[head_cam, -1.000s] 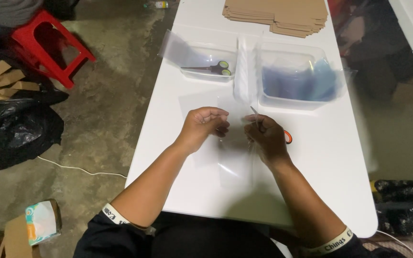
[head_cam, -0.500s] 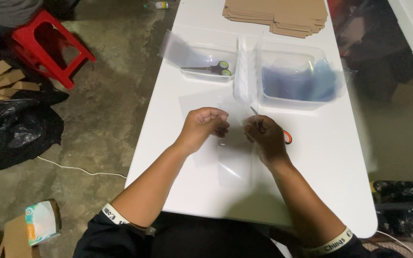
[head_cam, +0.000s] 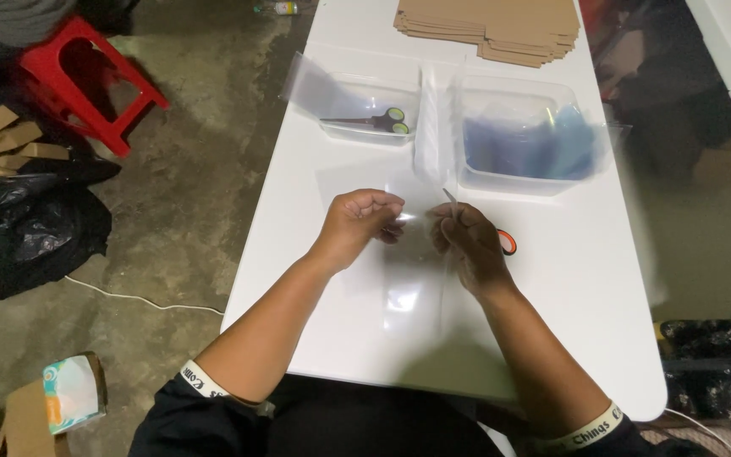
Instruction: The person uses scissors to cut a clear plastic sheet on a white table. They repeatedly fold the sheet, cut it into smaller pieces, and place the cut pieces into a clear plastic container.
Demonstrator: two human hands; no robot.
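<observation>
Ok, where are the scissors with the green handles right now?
The green-handled scissors lie in the clear plastic tray at the table's far left in the head view, beyond the left hand.

I see a white rectangular table (head_cam: pixel 568 279) running away from me, standing on a stained concrete floor (head_cam: pixel 188 211). At its far end lies a stack of flat brown cardboard sheets (head_cam: pixel 488 21). Nearer, two clear plastic tubs sit side by side: the left tub (head_cam: pixel 365 106) holds scissors (head_cam: pixel 374 123) with green-ringed handles, and the right tub (head_cam: pixel 535 135) holds bluish clear film. A narrow white strip (head_cam: pixel 427 127) lies between the tubs. A clear plastic sheet (head_cam: pixel 412 292) lies flat on the table's near half. A small orange-rimmed object (head_cam: pixel 508 243) rests just right of it; I can't tell what it is.
</observation>
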